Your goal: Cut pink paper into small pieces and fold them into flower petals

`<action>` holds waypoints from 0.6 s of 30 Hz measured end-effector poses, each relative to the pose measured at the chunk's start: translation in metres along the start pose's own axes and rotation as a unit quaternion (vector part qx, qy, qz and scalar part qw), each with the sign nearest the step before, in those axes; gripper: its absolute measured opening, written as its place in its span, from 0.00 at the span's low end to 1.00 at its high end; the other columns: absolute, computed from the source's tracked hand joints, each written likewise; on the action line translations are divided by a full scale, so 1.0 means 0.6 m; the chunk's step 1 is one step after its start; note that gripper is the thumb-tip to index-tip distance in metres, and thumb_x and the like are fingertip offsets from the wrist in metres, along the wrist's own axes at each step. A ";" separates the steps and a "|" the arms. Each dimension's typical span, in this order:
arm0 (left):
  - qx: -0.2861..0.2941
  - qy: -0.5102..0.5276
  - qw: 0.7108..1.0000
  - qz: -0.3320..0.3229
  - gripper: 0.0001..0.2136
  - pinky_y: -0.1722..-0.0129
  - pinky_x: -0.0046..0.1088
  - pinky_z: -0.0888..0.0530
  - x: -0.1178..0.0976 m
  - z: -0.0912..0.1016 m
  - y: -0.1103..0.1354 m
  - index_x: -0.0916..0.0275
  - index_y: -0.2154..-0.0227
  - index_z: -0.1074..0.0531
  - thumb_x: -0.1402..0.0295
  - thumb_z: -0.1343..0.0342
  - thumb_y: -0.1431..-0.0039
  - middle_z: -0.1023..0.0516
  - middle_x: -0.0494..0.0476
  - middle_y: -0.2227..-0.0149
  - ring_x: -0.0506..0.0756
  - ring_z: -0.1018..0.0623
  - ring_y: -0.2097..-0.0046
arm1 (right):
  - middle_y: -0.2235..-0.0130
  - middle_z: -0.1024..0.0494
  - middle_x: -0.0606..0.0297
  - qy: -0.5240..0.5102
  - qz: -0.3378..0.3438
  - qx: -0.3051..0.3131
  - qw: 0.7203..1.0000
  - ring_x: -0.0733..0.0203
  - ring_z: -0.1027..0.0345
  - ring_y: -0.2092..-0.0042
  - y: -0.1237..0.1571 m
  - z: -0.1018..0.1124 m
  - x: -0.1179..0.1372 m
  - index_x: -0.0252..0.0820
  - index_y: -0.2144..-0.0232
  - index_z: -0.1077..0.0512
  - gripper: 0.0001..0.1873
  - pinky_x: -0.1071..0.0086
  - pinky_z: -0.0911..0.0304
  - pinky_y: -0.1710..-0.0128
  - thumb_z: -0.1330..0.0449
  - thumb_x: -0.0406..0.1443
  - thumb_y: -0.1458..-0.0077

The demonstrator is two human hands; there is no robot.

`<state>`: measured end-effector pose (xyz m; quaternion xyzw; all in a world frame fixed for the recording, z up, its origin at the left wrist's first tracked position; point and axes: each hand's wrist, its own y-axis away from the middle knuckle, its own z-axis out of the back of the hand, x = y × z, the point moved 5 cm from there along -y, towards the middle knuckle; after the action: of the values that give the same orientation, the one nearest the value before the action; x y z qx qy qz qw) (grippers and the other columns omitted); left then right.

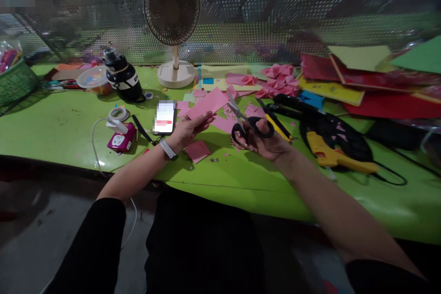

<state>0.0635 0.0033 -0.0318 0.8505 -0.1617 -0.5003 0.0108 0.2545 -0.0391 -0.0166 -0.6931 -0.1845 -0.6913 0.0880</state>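
one pink paper sheet (208, 102) (plain, straight-edged) near black-handled scissors (242, 118)

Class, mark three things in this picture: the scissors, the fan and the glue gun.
Scissors (240, 114), head view: the blades, near the pivot.
Fan (171, 11), head view: middle of the round grille.
Glue gun (339, 160), head view: the yellow body.

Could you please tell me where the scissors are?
In the head view, the scissors are in the right hand, right of the left hand's pink sheet.
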 end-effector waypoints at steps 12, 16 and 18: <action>-0.004 -0.002 1.000 0.013 0.04 0.59 0.22 0.22 -0.004 -0.006 0.004 0.67 0.64 0.20 0.75 0.40 0.39 0.17 0.62 0.56 0.51 0.18 0.56 | 0.77 0.32 0.70 -0.061 0.025 -0.006 0.998 0.65 0.43 0.79 0.002 -0.003 0.001 0.48 0.72 0.31 0.33 0.62 0.35 0.72 0.36 0.68 0.63; 0.003 0.020 1.000 0.011 0.04 0.61 0.20 0.22 -0.003 -0.006 0.002 0.68 0.65 0.20 0.76 0.41 0.39 0.16 0.61 0.59 0.50 0.17 0.60 | 0.81 0.35 0.73 -0.089 0.036 0.022 0.995 0.68 0.47 0.81 0.002 -0.005 0.002 0.46 0.75 0.31 0.30 0.62 0.33 0.69 0.35 0.64 0.58; 0.004 0.031 0.999 0.009 0.04 0.61 0.20 0.22 -0.003 -0.006 0.001 0.69 0.66 0.20 0.77 0.41 0.39 0.16 0.61 0.60 0.50 0.17 0.61 | 0.82 0.36 0.73 -0.104 0.035 0.021 0.994 0.69 0.48 0.82 0.001 -0.002 -0.002 0.47 0.76 0.31 0.28 0.61 0.32 0.68 0.33 0.63 0.58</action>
<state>0.0655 0.0026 -0.0283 0.8641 -0.1710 -0.4730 0.0168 0.2537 -0.0404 -0.0178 -0.7653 -0.1830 -0.6079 0.1067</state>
